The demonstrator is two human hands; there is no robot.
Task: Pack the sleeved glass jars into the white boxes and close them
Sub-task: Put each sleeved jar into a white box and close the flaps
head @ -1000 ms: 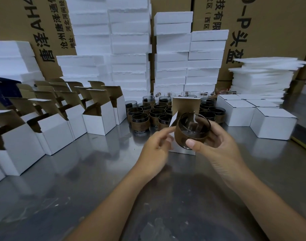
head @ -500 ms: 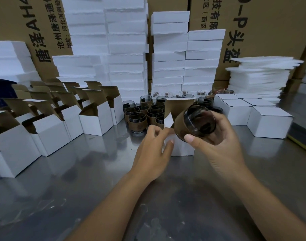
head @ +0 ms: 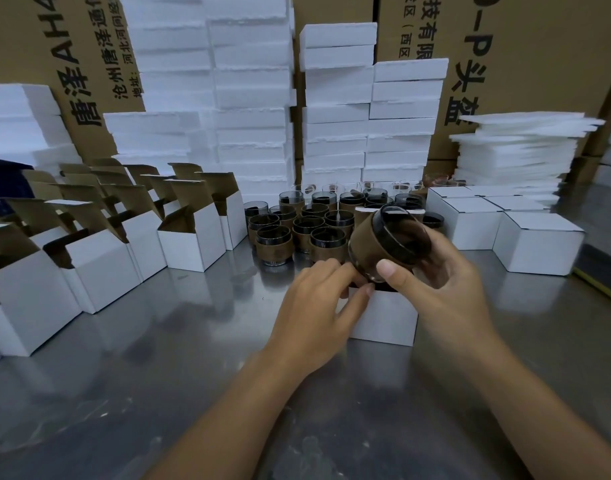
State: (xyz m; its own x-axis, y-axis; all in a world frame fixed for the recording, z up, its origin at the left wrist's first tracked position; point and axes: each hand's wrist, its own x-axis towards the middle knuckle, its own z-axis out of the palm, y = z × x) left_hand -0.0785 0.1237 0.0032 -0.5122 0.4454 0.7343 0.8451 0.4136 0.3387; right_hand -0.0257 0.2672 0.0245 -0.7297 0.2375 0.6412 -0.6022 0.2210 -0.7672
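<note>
A person's right hand (head: 435, 282) grips a sleeved glass jar (head: 383, 244), thumb on the near side and fingers curled round the far side. The jar is tilted, its open mouth turned toward the viewer and its base angled down at a small white box (head: 383, 317) directly beneath the hand. The left hand (head: 318, 306) holds that box at its near top edge, thumb on the front face and fingers curled over the rim, just beside the jar's base.

The jar looks like dark smoked glass with a brown sleeve around its lower body. It is probably rigid, fairly light and breakable. The sleeve should give a surer hold than the bare, smooth glass rim, so the sleeved middle is the sensible place to grasp it.

Beyond the hands stands a cluster of more sleeved jars (head: 297, 226). To the left of the left hand are rows of open boxes (head: 189, 244) with brown flaps raised; to the right of the right hand sit closed boxes (head: 536, 244). Everything rests on a shiny metal table (head: 158, 375). Behind rise stacks of white foam blocks (head: 252, 98), a pile of foam sheets (head: 515, 150) and large printed cardboard cartons (head: 539, 46).
</note>
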